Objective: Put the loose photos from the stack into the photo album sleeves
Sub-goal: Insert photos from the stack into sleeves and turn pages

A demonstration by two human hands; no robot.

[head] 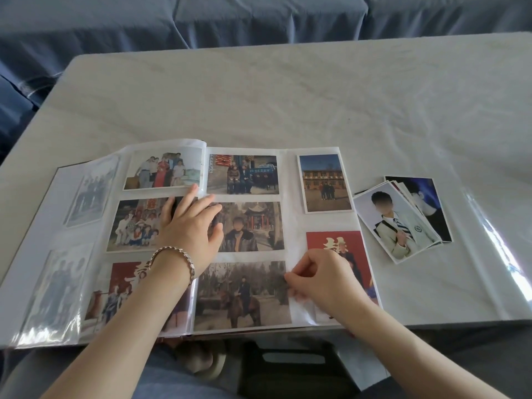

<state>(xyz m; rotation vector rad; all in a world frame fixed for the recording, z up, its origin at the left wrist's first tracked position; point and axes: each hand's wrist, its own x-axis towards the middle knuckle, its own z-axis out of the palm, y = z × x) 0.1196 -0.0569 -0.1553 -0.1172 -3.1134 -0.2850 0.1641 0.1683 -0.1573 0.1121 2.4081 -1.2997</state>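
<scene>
The photo album [290, 180] lies open near the table's front edge, with prints in most sleeves of both pages. My left hand [188, 226], a bracelet on its wrist, presses flat with spread fingers across the middle fold. My right hand [322, 279] pinches thumb and forefinger at the right edge of a horse-rider photo [241, 295] in the bottom sleeve of the right page. This hand partly hides a red photo [336, 240]. The stack of loose photos [400, 223] is fanned out just right of the album, a portrait in a pale jacket on top.
A pale cloth covers the table [288, 96]. A glossy clear sheet [489, 226] lies at the right beyond the stack. Blue fabric seating [201, 18] runs behind the table. A black object [288, 367] sits below the front edge by my lap.
</scene>
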